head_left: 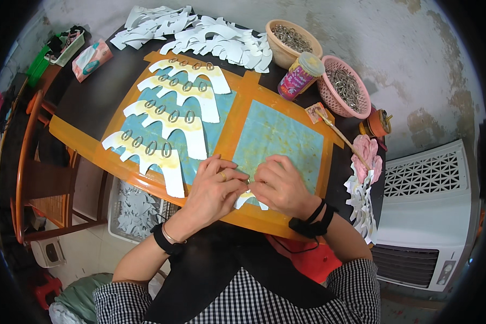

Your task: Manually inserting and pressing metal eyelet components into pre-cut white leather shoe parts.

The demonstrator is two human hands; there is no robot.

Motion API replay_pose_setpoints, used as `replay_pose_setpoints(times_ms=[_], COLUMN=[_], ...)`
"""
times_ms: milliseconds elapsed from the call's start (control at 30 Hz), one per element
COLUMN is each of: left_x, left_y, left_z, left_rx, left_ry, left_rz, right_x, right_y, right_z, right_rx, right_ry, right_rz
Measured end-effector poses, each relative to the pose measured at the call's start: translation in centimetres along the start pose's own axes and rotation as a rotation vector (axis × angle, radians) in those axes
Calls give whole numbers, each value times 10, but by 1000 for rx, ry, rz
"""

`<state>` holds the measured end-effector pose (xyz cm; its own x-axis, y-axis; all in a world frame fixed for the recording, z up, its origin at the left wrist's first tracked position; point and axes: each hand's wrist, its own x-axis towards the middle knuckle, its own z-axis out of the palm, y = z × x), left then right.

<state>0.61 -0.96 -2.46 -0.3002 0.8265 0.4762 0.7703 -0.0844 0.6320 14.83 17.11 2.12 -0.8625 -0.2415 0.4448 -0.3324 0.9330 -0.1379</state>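
Note:
At the near edge of the work surface, my left hand and my right hand meet with fingers pinched together. Between them is a small white scalloped cut-out piece with a yellowish smear; most of it is hidden beneath the fingers. Something small may be at the fingertips, but I cannot make it out. Left of my hands, several similar white pieces lie in a slanting column, each carrying a row of oval metal rings along its yellow-smeared edge. They rest on a blue-green sheet bordered with orange tape.
White cut-outs are heaped at the back. A beige bowl and a pink basket hold metal rings, near a purple-labelled jar. A brush lies right, above stacked white pieces. A tissue pack sits far left.

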Motion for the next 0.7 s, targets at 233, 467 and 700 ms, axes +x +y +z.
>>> replay_pose_setpoints(times_ms=[233,467,700], left_x=[0,1,-2], left_y=[-1,0,0], left_z=[1,-1,1], left_rx=[10,9,-14], left_ry=[4,-16,6], left_rz=[6,-15,-17], right_x=[-3,-3,-3], right_y=[5,14,17], right_z=[3,1,-5], right_rx=[112,83,-89], right_ry=[2,-36,-91], right_rz=[74,-70,-293])
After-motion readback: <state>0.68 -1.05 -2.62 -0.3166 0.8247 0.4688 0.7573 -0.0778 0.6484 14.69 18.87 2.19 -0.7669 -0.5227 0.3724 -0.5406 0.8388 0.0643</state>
